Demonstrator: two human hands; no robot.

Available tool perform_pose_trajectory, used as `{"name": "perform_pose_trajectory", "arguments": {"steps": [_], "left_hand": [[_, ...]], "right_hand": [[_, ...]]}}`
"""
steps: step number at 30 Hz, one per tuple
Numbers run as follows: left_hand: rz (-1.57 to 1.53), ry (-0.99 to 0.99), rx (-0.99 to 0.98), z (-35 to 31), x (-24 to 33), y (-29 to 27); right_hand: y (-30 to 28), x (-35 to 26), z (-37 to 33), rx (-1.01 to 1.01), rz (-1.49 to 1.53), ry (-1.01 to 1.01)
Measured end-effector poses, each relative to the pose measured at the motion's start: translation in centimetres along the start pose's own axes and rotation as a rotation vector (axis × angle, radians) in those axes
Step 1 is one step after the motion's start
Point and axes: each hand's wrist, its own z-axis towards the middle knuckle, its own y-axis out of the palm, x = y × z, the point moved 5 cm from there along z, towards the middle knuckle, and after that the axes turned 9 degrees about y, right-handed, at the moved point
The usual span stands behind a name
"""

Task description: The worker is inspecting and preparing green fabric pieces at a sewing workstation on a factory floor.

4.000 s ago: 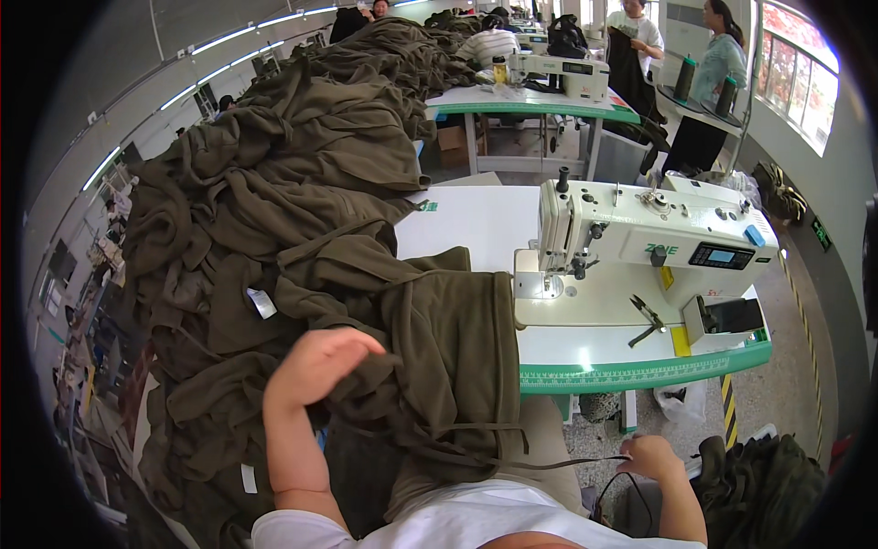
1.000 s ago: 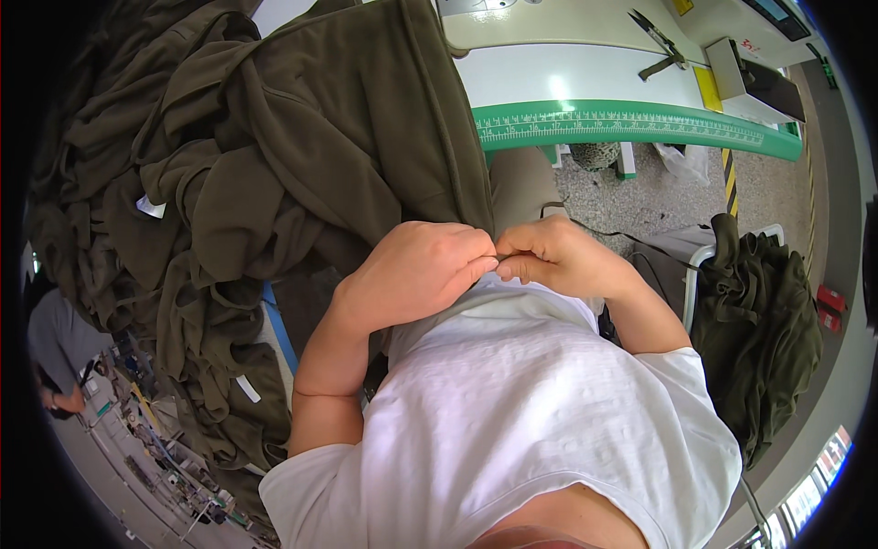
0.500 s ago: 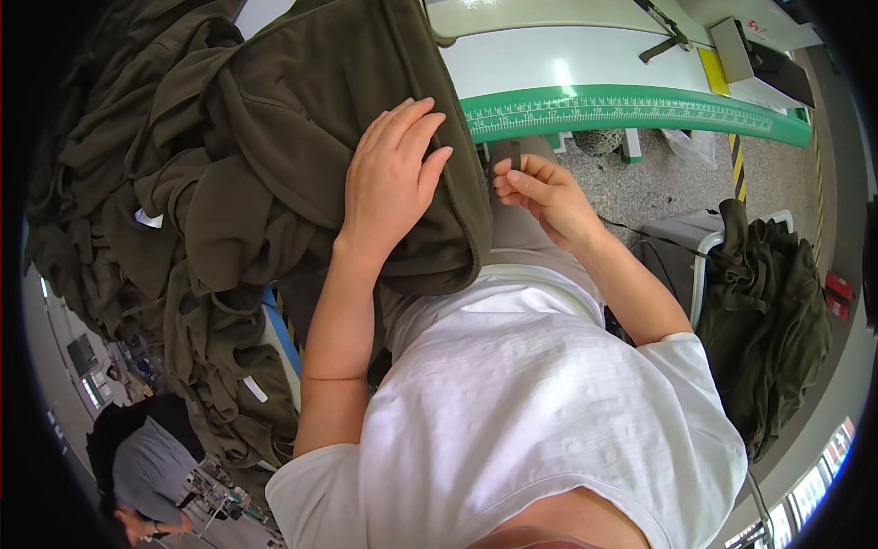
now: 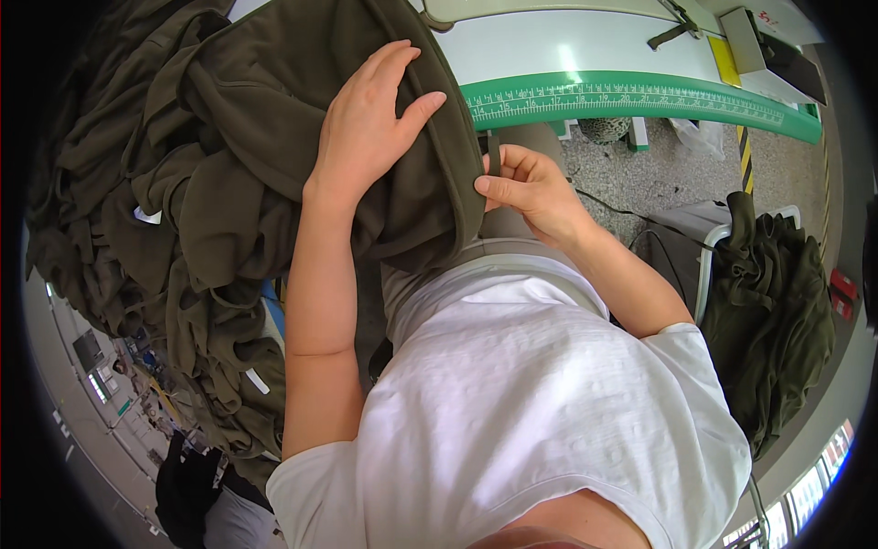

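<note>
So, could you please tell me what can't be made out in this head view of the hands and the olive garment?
- Left hand: palm lies flat on the olive garment, so the cloth beneath it is hidden.
- Right hand: pinches the garment's edge; fingertips are behind the fold, anything tiny held there is too small to tell.
- Sewing table: cut off by the top edge.
- Garment's lower part: hidden by the left forearm and white shirt.
</note>
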Motion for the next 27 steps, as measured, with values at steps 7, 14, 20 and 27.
{"name": "perform_pose_trajectory", "arguments": {"steps": [7, 14, 20, 27], "left_hand": [[-0.096, -0.024, -0.052, 1.3, -2.0, 0.1], [-0.077, -0.011, -0.065, 1.7, -2.8, 0.2], [0.027, 0.051, -0.059, 1.9, -1.2, -0.2], [-0.023, 0.009, -0.077, 1.8, -1.3, 0.2]], "right_hand": [[0.9, 0.8, 0.1, -0.035, 0.030, -0.048], [1.0, 0.3, 0.2, -0.012, 0.049, -0.069], [0.7, 0.7, 0.3, 0.023, 0.049, -0.060], [0.7, 0.3, 0.6, 0.053, -0.008, -0.145]]}}
